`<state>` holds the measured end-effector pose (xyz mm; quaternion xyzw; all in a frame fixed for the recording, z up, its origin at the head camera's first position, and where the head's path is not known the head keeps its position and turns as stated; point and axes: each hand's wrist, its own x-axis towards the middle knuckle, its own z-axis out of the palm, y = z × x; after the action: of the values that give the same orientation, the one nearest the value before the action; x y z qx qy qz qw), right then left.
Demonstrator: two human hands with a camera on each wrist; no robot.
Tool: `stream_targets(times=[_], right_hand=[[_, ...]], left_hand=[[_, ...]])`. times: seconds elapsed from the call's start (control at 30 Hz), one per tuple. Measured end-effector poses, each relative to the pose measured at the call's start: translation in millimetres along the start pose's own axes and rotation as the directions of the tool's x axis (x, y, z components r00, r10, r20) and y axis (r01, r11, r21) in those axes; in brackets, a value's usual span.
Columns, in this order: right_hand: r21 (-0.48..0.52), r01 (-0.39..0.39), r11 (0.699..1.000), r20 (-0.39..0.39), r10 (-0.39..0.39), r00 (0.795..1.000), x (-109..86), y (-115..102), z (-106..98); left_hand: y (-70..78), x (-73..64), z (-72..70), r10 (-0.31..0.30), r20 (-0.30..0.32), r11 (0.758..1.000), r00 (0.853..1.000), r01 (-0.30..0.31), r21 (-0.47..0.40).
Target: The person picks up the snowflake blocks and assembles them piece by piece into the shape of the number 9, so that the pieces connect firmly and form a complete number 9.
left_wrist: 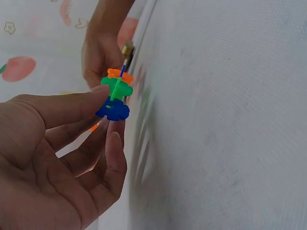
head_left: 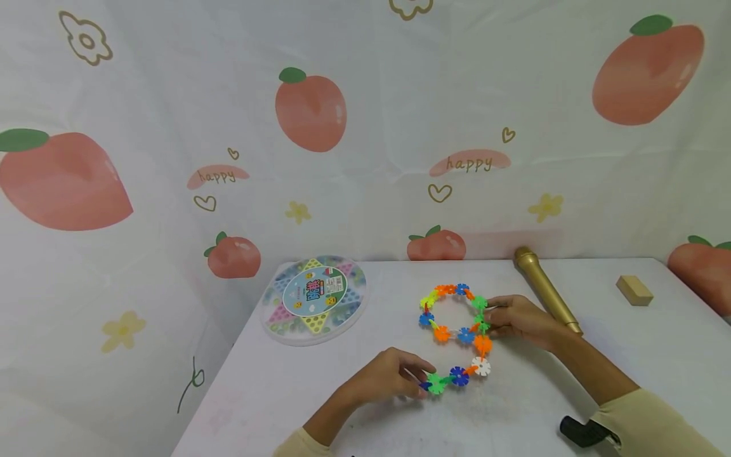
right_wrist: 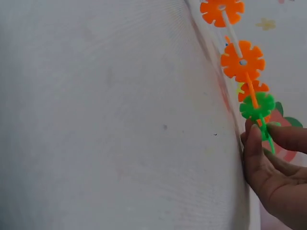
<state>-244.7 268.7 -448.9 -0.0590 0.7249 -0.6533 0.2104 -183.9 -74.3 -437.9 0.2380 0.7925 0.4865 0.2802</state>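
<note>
A chain of colourful plastic snowflake discs (head_left: pixel 482 344) curves into a loop with a tail, shaped like a 9 in the head view. My left hand (head_left: pixel 391 376) pinches the tail's end, with the thumb and fingertips at a dark blue disc (left_wrist: pixel 114 110) beside a green one (left_wrist: pixel 116 88). At the loop's right side, my right hand (head_left: pixel 522 322) pinches the chain at its green discs (right_wrist: pixel 257 106). Orange discs (right_wrist: pixel 243 61) stretch away from those fingers in the right wrist view. A white disc (head_left: pixel 481 366) sits in the tail between the two hands.
On the white table (head_left: pixel 257 406), a round Chinese checkers set (head_left: pixel 314 298) lies at the back left. A gold microphone (head_left: pixel 545 289) lies behind my right hand, and a wooden block (head_left: pixel 634 291) farther right. A black object (head_left: pixel 585 431) is by my right sleeve. A printed curtain (head_left: pixel 371 127) hangs behind.
</note>
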Motion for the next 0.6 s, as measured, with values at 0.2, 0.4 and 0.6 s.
stream_targets(times=[0.2,0.4,0.6], right_hand=[[-0.019,0.014,1.0,-0.029,-0.015,0.999,0.3,-1,2],[-0.043,0.007,0.999,-0.053,-0.01,0.999,-1.5,0,3],[-0.059,0.026,0.998,-0.058,-0.03,0.998,-3.8,1,2]], left_hand=[[-21.6,11.9,1.7,0.048,0.017,0.998,0.999,-0.048,0.03],[-29.0,15.2,1.4,0.047,0.047,0.998,0.998,-0.049,0.042],[-10.2,4.6,4.9,0.047,0.024,0.999,0.999,-0.047,0.015]])
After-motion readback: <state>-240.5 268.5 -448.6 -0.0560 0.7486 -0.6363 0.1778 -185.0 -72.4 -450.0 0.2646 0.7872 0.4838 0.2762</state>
